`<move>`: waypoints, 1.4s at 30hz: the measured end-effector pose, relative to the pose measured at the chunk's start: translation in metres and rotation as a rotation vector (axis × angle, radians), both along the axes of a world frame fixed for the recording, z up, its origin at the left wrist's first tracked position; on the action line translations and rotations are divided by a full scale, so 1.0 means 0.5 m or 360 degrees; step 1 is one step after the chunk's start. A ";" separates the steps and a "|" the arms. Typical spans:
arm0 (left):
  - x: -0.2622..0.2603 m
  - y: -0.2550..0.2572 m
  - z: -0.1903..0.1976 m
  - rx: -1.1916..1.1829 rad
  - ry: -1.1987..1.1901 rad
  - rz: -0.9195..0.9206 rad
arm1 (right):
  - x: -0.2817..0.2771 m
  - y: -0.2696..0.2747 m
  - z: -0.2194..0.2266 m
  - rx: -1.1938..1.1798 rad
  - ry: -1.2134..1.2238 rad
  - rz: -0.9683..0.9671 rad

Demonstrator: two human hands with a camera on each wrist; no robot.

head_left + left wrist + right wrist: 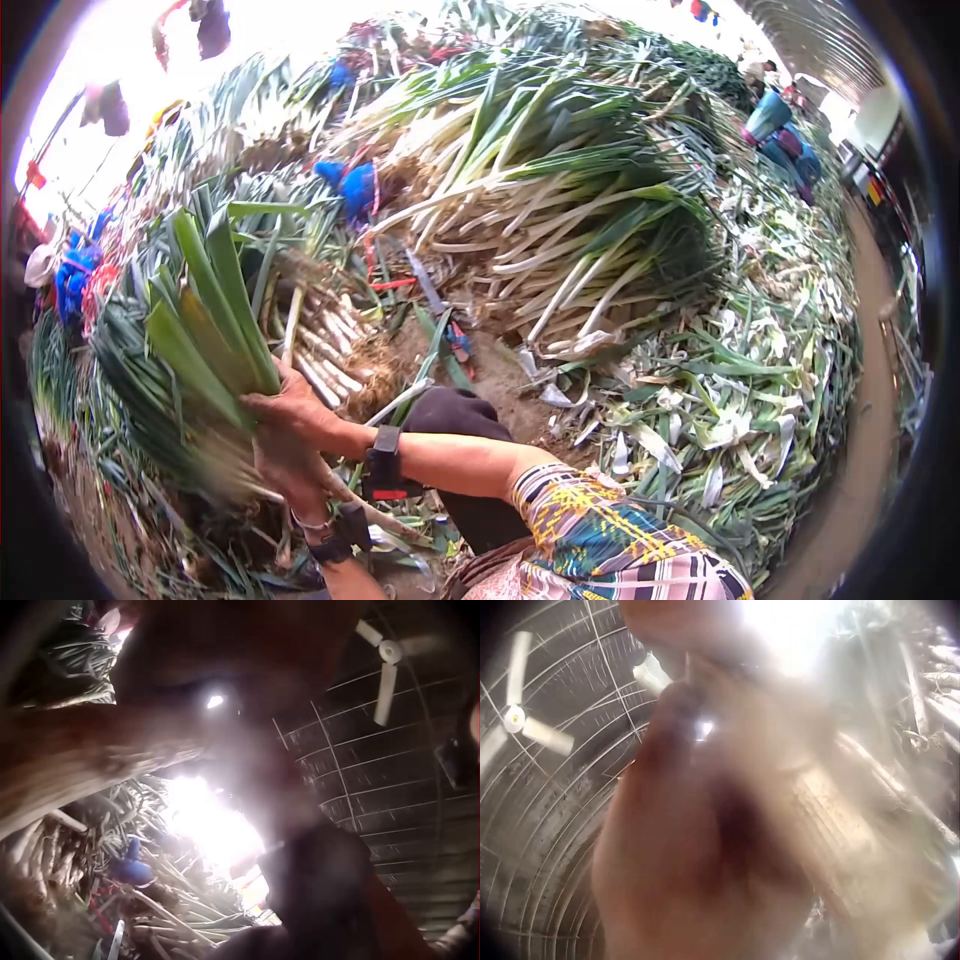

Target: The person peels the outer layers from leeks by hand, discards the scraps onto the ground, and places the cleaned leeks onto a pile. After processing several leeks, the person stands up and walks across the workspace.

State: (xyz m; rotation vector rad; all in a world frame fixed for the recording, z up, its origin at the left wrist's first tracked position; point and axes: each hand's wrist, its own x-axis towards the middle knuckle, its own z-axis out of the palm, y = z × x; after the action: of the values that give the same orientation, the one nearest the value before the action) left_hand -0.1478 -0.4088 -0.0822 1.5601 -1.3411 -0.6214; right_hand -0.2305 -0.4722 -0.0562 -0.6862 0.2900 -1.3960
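Observation:
A leek with broad green leaves (215, 310) slants across the lower left of the head view, its pale stem (375, 512) running down toward the lap. My right hand (305, 410) grips it just below the leaves, thumb on the near side. Close underneath, my left hand (288, 472) holds the same leek, with motion blur over its fingers. The right wrist view has the pale stalk (832, 817) beside the right hand (690, 847), both blurred. In the left wrist view the hand is dark against glare.
A big heap of leeks (560, 220) lies ahead, with a smaller row of leeks (325, 345) nearer. On the ground between them is a knife (432, 290). Blue bundles (355, 190) lie by the heap. Leaf trimmings (720, 400) cover the right side. A bent knee (450, 415) is close by.

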 end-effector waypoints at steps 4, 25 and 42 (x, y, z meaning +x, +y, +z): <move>-0.029 0.012 -0.045 0.0074 0.0650 -0.0237 | -0.060 -0.013 0.023 0.0060 0.0117 0.0040; -0.047 -0.009 -0.014 -0.0418 -0.0647 -0.0149 | -0.080 -0.011 0.024 -0.0089 0.1212 -0.0060; -0.063 -0.020 -0.045 0.0038 0.2154 0.0298 | -0.035 0.014 0.040 0.0372 0.0210 0.0239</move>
State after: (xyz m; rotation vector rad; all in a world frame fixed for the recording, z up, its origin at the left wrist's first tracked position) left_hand -0.1795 -0.4189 -0.1046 0.8570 -0.1540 -1.2374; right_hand -0.2478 -0.4650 -0.0361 -0.5939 0.4881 -1.1543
